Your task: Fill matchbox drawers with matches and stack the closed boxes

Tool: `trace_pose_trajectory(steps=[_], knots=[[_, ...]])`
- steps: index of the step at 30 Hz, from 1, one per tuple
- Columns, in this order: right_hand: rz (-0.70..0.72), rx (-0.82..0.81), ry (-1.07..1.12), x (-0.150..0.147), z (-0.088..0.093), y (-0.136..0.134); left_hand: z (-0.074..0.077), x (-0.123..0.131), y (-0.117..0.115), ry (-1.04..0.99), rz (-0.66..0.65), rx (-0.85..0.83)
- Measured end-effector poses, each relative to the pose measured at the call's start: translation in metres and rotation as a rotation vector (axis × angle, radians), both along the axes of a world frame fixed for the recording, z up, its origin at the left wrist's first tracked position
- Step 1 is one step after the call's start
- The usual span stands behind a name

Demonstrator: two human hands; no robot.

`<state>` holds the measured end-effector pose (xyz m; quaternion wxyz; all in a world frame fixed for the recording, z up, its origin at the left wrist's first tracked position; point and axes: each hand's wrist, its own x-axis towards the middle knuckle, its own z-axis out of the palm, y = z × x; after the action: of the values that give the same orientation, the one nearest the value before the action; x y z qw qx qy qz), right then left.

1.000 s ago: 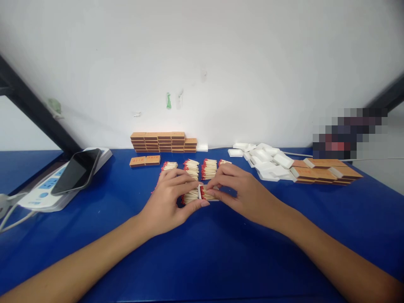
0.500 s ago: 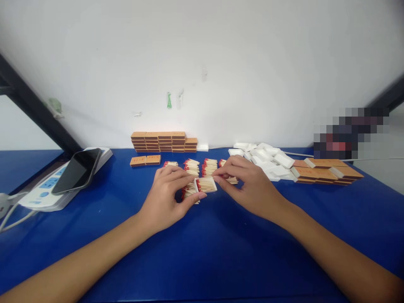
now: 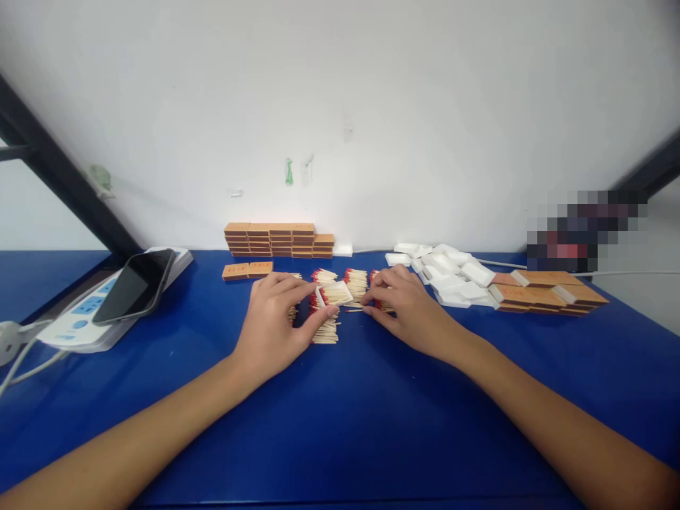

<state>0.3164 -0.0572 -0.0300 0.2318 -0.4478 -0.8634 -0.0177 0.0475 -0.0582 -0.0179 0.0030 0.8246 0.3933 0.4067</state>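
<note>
Right hand (image 3: 406, 310) has quit the match-filled tray (image 3: 336, 293); left hand (image 3: 270, 324) grips it; right grip unclear.

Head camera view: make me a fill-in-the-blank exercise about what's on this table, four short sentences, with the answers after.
1. The left hand holds a white tray filled with ____.
2. The tabletop is ____ in colour.
3. The stacked brown matchboxes stand against the ____.
4. The dark ____ lies on the power strip.
Missing words: matches; blue; wall; phone.
</note>
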Motion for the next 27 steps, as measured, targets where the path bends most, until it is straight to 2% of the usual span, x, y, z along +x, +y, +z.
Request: trace_pose_trajectory(steps=[15, 22, 27], knots=[[0.021, -0.079, -0.048, -0.007, 0.010, -0.009, -0.001, 0.000, 0.001, 0.018, 0.004, -0.012], [-0.081, -0.019, -0.011, -0.016, 0.004, -0.011, -0.001, 0.001, 0.000, 0.008, -0.008, -0.010], [-0.042, 0.006, 0.016, -0.016, 0.000, -0.009, 0.000, 0.001, 0.000, 0.006, -0.008, -0.008]])
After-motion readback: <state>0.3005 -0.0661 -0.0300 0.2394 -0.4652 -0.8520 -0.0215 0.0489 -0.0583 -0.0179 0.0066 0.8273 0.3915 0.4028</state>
